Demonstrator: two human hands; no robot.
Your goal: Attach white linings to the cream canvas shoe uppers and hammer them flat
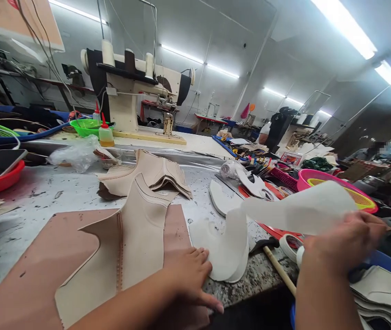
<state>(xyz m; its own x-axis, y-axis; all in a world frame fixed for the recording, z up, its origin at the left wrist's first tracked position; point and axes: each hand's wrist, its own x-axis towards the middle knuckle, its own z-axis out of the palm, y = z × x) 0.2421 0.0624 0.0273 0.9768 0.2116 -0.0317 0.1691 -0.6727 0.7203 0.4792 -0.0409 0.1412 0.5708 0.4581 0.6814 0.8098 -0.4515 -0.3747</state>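
My right hand (346, 240), slightly blurred, grips the end of a thin white curved piece (298, 208), whose other end reaches left over the table. Below that end lies a small stack of similar white curved pieces (219, 252) near the table's edge. My left hand (190, 272) rests at the left side of this stack, fingers extended and thumb apart, holding nothing. Beside it a stitched beige leather panel (143, 233), shaped like a boot upper, lies on a reddish-brown board (68, 247). More beige leather panels (150, 169) are stacked behind it.
A sewing machine (123, 105) with thread spools stands at the back. A glue bottle (106, 135) and green basket (87, 128) are near it. To the right lie a hammer (279, 270), a tape roll (289, 247) and a pink basket (305, 176). A phone (1, 162) rests at left.
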